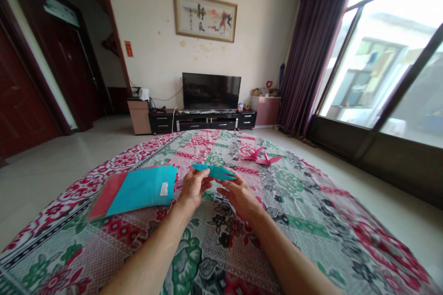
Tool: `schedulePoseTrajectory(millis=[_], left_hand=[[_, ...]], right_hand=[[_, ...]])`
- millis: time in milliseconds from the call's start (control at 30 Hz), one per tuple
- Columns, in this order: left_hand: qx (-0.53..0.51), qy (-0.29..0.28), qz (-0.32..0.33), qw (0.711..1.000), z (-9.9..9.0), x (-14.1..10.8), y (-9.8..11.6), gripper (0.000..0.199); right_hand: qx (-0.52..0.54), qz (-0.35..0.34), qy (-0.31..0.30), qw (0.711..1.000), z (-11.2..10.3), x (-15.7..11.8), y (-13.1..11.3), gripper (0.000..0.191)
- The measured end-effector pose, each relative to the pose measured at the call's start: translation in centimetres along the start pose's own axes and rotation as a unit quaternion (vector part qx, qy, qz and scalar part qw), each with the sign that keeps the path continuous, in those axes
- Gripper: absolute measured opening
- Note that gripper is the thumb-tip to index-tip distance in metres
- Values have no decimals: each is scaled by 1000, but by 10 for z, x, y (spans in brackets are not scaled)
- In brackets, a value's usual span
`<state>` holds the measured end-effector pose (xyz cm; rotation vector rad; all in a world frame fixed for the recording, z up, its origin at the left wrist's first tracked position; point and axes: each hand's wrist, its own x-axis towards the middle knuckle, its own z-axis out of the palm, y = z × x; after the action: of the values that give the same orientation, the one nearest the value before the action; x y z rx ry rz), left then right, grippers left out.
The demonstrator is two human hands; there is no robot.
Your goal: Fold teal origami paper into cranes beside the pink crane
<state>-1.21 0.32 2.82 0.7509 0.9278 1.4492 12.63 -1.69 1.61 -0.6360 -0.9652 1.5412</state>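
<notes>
A folded blue paper [213, 171] is held above the patterned cloth at the middle of the view, its long shape lying crosswise with split points at the right end. My left hand [194, 185] pinches its left end, thumb on top. At the other end, my right hand [239, 193] has its fingers closed on the paper's lower edge near the points. Two pink folded paper cranes [262, 156] rest on the cloth beyond my right hand. To the left lies a clear packet of blue and red paper sheets [142, 187] with a small white label.
The round table wears a red, green and grey flowered cloth [304, 221]. Past it stand a television [212, 92] on a low black cabinet [162, 122], a framed picture [205, 16] on the wall, and purple curtains [304, 50] by a window at the right.
</notes>
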Motion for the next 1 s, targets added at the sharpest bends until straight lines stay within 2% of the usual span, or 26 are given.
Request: schedulePoseTrajectory(millis=[100,233,333,433,533,700,867,1000], left_hand=[[-44,8,-14,999,5,-2,-4,31],[-47,-4,-35,998,11,-7,-12,29],[38,-53,-44,997,13,-12,-15,30],[161,-135,9,978,11,-16,-10,26],[225,-213,57,949,6,-17,-1,23],[182,-158,61,969,-2,-12,11,28],[221,-199,66,952,1,-14,7,25],[198,-224,42,953,2,-15,3,27]], right_hand=[[-59,-31,1,998,6,-1,7,28],[-67,-43,59,995,7,2,13,27],[-16,-56,104,993,1,6,12,24],[42,-50,130,989,-8,10,6,25],[65,-18,131,989,-15,12,-1,26],[35,-2,125,992,-20,12,-4,24],[12,1,83,996,-18,10,-4,22],[3,6,52,999,-16,8,-6,20]])
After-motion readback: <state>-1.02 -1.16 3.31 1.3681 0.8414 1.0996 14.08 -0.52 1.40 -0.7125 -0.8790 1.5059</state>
